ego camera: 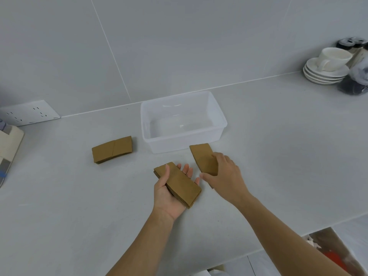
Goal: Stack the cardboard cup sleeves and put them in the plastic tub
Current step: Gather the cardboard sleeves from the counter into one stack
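1. Fingers point(216, 156) of the right hand point(225, 174) lie flat on one sleeve point(202, 157), hiding its near end; whether they grip it is unclear.
2. Left hand point(169, 193), palm up and loosely curled, holds a sleeve stack point(180, 184).
3. Another sleeve pile point(112, 149) lies on the tabletop point(69, 196), left of the plastic tub point(182, 121).

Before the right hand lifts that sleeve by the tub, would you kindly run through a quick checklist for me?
1. Left hand holds its stack of sleeves, thumb on top: ok.
2. Right hand rests on the sleeve by the tub: ok.
3. Right fingers closed under that sleeve: cannot tell.
4. Plastic tub empty and open: ok.
5. Sleeves on the left collected: not ok, they lie on the counter.
6. Held stack's edges flush: not ok, slightly fanned.
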Demonstrator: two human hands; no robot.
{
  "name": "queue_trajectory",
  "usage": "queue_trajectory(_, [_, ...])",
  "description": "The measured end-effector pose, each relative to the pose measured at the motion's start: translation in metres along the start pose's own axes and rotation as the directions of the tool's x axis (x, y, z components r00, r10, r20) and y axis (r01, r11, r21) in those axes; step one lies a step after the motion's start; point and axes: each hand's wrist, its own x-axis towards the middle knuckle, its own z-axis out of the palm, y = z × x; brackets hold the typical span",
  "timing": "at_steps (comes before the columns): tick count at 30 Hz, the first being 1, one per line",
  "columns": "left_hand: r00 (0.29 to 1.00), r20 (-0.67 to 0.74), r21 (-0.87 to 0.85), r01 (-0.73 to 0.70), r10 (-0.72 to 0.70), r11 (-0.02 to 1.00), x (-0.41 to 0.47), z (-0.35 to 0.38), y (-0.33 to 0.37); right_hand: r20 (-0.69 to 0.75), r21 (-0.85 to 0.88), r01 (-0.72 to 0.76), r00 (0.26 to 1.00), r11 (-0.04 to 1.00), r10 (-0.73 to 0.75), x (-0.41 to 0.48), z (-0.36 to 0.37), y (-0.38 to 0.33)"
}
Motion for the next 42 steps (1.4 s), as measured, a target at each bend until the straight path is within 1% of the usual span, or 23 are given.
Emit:
queue_trajectory(3, [1.000,0.012,0.057,-0.009,0.008,0.998,0.001,0.002,0.000,0.019,0.080,0.047,0.999,0.996,-0.049,-0.006,0.002,-0.010])
queue_trajectory(7, [0.998,0.061,0.157,-0.012,0.002,0.988,-0.001,0.000,0.001,0.068,0.138,0.147,0.985,0.980,-0.157,-0.015,0.009,-0.020])
queue_trajectory(12, [0.993,0.114,0.128,-0.003,-0.011,0.992,-0.003,-0.001,0.001,0.106,0.122,0.245,0.960,0.962,-0.258,-0.022,0.019,-0.027])
queue_trajectory(18, [0.989,0.144,0.081,0.009,-0.021,0.997,-0.006,-0.006,0.004,0.152,0.105,0.282,0.943,0.954,-0.295,-0.025,0.026,-0.026])
queue_trajectory(22, [0.990,0.138,0.102,0.004,-0.019,0.995,-0.008,-0.007,0.002,0.184,0.075,0.292,0.936,0.954,-0.301,-0.026,0.030,-0.026])
queue_trajectory(26, [0.993,0.116,0.127,-0.036,0.021,0.991,-0.007,-0.007,0.002,0.187,0.023,0.331,0.925,0.943,-0.329,-0.028,0.033,-0.023])
queue_trajectory(29, [0.994,0.113,0.124,-0.022,0.007,0.992,-0.007,-0.007,0.001,0.197,-0.003,0.346,0.920,0.938,-0.338,-0.027,0.035,-0.021])
queue_trajectory(34, [0.995,0.102,0.127,0.003,-0.017,0.992,-0.004,-0.007,-0.001,0.263,-0.027,0.365,0.901,0.931,-0.346,-0.023,0.032,-0.014])
queue_trajectory(36, [0.993,0.113,0.134,0.006,-0.022,0.991,-0.004,-0.006,-0.002,0.213,0.024,0.361,0.910,0.932,-0.357,-0.021,0.027,-0.012])
queue_trajectory(38, [0.992,0.128,0.119,-0.010,-0.005,0.993,-0.002,-0.006,-0.002,0.088,0.066,0.335,0.936,0.940,-0.340,-0.016,0.021,-0.008])
queue_trajectory(40, [0.992,0.128,0.090,-0.029,0.017,0.995,0.000,-0.006,-0.003,-0.034,0.039,0.273,0.962,0.961,-0.272,-0.009,0.016,-0.002])
queue_trajectory(42, [0.993,0.110,0.073,-0.042,0.033,0.996,0.002,-0.006,-0.003,-0.104,-0.014,0.178,0.978,0.984,-0.179,-0.001,0.011,0.006])
